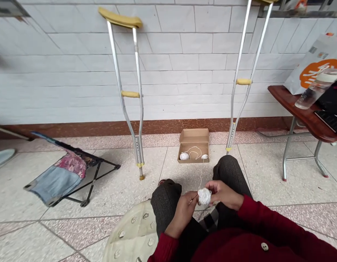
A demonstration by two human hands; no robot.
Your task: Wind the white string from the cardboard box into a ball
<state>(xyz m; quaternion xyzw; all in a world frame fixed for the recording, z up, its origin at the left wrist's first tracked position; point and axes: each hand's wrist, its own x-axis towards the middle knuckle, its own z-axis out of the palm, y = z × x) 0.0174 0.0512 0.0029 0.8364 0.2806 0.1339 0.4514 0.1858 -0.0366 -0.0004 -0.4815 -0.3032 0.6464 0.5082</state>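
Between my knees I hold a bundle of white yarn (204,197), wound into a rounded lump. My left hand (184,207) pinches its left side, with what looks like a thin brown stick at the fingers; I cannot make it out clearly. My right hand (224,194) is curled round its right side. From the top of the bundle a loose white strand (201,178) runs up toward an open cardboard box (194,137) on the floor. In the box lie a larger white yarn ball (184,156) and a smaller one (204,157), with yarn looping between them.
Two crutches, one left (139,145) and one right (233,102), lean on the tiled wall. A folding stool (59,178) stands at left, a pale round stool (130,233) beside my leg. At right, a red-brown stool (301,109) carries a bag (307,65) and a bottle (311,95).
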